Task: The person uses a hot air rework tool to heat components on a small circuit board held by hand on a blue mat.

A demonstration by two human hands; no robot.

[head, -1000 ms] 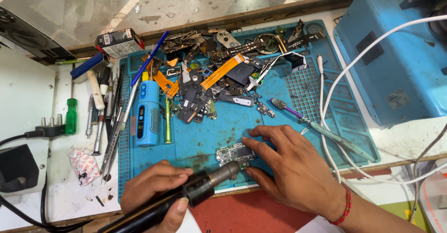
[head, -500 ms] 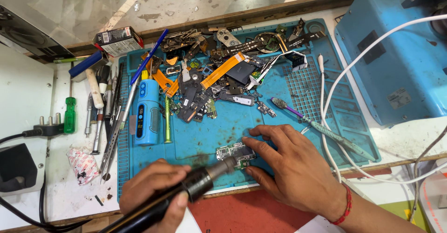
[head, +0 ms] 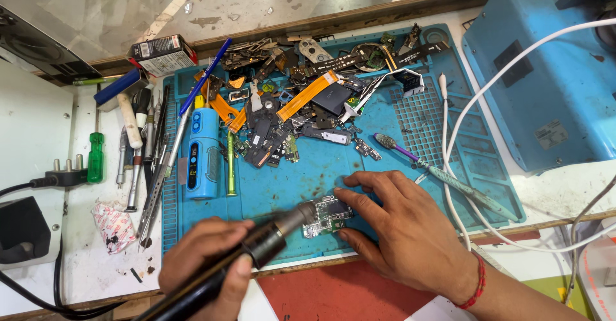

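**Holding the nozzle over a pinned circuit board**

Gripping a black hot-air handpiece [head: 256, 250], the left hand [head: 205, 263] is closed around its barrel, and the metal nozzle tip points at a small circuit board [head: 326, 216] lying near the front edge of the blue work mat [head: 289, 180]. The right hand [head: 404, 231] lies flat beside the board, its fingertips [head: 343, 196] pressing on the board's right side; it grips nothing. Compared with a second ago, the nozzle has crept a little closer and sits lower, now touching or just over the board's left edge, while the right hand has hardly shifted. In my judgement, the board is being steadied for heating.

Behind the hands, a heap of phone parts and orange flex cables [head: 308, 99] covers the back of the mat. A blue cylindrical tool [head: 202, 157] stands left of them, a purple-tipped brush [head: 410, 157] to the right. Off the mat, on the counter [head: 83, 276], lie a green screwdriver [head: 95, 157], tweezers and a black plug [head: 61, 178]. A blue machine [head: 545, 83] sits at the right, with white cables [head: 449, 167] trailing across.
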